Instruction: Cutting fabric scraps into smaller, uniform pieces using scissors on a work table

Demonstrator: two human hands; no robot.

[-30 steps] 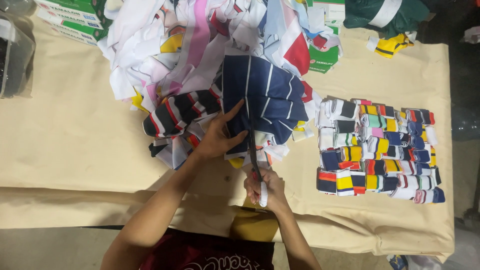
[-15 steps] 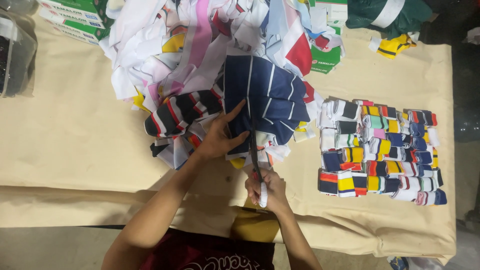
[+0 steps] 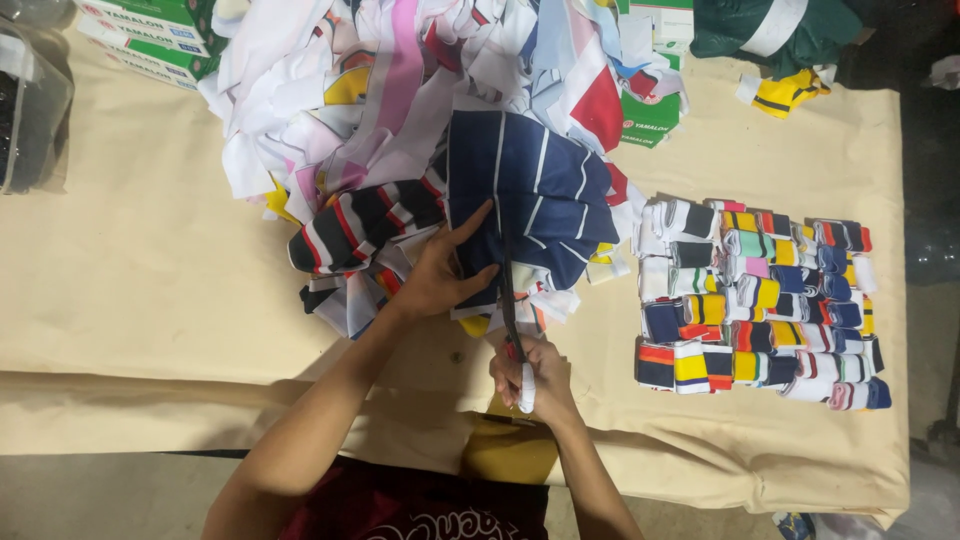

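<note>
a table (image 3: pixel 150 270) under tan cloth carries the work. a block of folded striped pieces (image 3: pixel 757 295) lies sorted at right; a big loose fabric heap (image 3: pixel 400 90) looks undone. the left hand (image 3: pixel 440 272) presses flat, fingers spread, on navy striped fabric (image 3: pixel 535 190) mid-table; the right hand (image 3: pixel 530 375) is clamped on scissors (image 3: pixel 512 315) at its edge.

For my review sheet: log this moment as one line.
left hand: pressing navy white-striped fabric | right hand: gripping scissors, cutting it | right: rows of folded striped pieces | surface: beige-covered table
</note>
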